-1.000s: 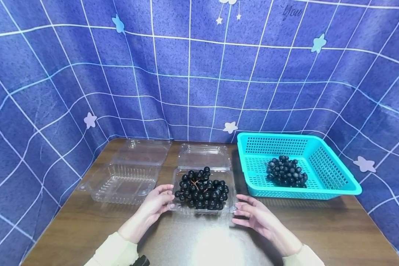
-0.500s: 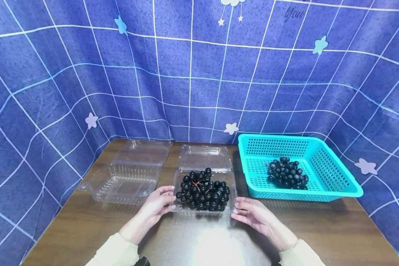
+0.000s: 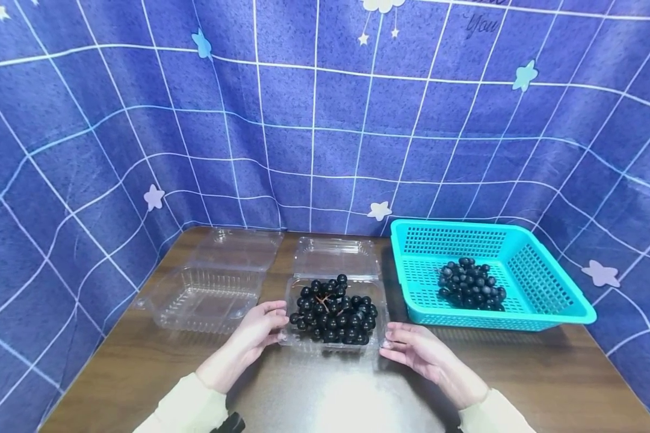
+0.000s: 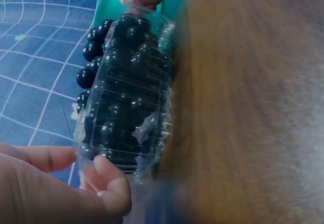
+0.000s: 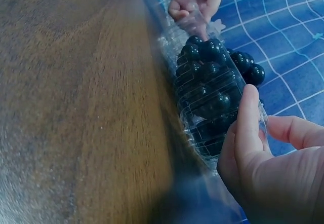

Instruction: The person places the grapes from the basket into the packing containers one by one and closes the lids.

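Observation:
A clear plastic clamshell container (image 3: 386, 300) stands in the middle of the table with its lid (image 3: 336, 257) folded back. Dark grapes (image 3: 333, 313) on their stem fill it and rise above its rim. My left hand (image 3: 260, 328) pinches the rim at the near left corner, thumb and fingers on either side of the plastic in the left wrist view. At the opposite near corner, my right hand (image 3: 419, 355) grips the rim; the right wrist view shows its thumb and fingers (image 5: 248, 117) around the edge. Through the clear wall, the grapes (image 5: 207, 92) show pressed together.
To the left lies a second open clear container (image 3: 206, 300), nothing in it. A turquoise basket (image 3: 498, 319) sits at the right, holding another bunch of dark grapes (image 3: 471, 285). Behind the wooden table (image 3: 292, 403) hangs a blue curtain (image 3: 325, 150) with white lines.
My right hand's fingers, more spread a second ago, have drawn in around the container's corner. The left hand keeps its grip. The whole head view has shifted slightly.

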`<state>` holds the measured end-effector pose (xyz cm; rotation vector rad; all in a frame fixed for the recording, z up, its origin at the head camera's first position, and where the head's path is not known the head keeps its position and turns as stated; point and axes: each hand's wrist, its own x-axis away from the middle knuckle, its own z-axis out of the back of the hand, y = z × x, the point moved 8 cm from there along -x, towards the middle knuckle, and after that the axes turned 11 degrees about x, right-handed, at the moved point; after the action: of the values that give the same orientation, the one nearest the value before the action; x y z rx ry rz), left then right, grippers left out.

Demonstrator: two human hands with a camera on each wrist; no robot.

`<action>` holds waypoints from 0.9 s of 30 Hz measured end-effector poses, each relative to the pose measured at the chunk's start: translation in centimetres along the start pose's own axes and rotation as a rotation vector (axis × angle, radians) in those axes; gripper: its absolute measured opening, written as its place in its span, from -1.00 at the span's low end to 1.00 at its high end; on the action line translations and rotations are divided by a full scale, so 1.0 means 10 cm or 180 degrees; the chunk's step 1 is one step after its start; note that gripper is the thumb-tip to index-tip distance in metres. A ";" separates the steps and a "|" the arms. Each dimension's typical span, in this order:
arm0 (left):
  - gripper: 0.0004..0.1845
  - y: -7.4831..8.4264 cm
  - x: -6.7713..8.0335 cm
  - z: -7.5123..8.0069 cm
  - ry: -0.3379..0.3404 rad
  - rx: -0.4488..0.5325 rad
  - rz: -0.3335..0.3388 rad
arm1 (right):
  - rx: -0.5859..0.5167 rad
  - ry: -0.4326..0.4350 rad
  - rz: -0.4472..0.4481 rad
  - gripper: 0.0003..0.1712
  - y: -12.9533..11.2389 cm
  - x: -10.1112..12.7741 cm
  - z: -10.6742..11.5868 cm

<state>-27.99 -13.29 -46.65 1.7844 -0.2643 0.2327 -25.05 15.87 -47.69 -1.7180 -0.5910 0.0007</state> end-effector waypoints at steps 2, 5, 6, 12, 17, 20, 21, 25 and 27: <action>-0.42 0.05 0.01 -0.02 0.0013 -0.0081 -0.0031 | -0.0015 -0.0002 0.0001 -0.61 -0.01 0.00 0.00; -0.38 0.11 0.02 -0.04 0.0013 -0.0188 -0.0051 | -0.0035 -0.0010 0.0001 -0.65 -0.01 0.00 0.00; -0.36 0.14 0.03 -0.06 0.0006 -0.0234 -0.0066 | -0.0038 -0.0016 0.0000 -0.66 -0.01 0.00 -0.01; -0.30 0.32 0.13 -0.16 -0.0102 -0.0642 -0.0174 | -0.0024 -0.0112 0.0034 -0.65 -0.01 0.00 -0.03; -0.25 0.50 0.18 -0.27 -0.0230 -0.0797 -0.0256 | 0.0016 -0.0161 0.0006 -0.69 -0.01 0.00 -0.04; -0.25 0.61 0.19 -0.31 -0.0300 -0.0821 -0.0256 | 0.0031 -0.0162 -0.0023 -0.75 0.00 0.00 -0.04; -0.25 0.65 0.18 -0.32 -0.0333 -0.0828 -0.0255 | 0.0032 -0.0155 -0.0032 -0.77 0.01 0.00 -0.03; -0.27 0.82 0.18 -0.36 -0.0509 -0.0860 -0.0234 | 0.0025 -0.0143 -0.0038 -0.77 0.01 0.00 -0.03; -0.29 0.92 0.18 -0.37 -0.0603 -0.0903 -0.0238 | 0.0027 -0.0149 -0.0043 -0.77 0.01 0.00 -0.03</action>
<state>-29.06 -11.81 -36.76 1.5320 -0.3472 -0.0280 -24.89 15.64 -47.72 -1.7095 -0.6363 0.0339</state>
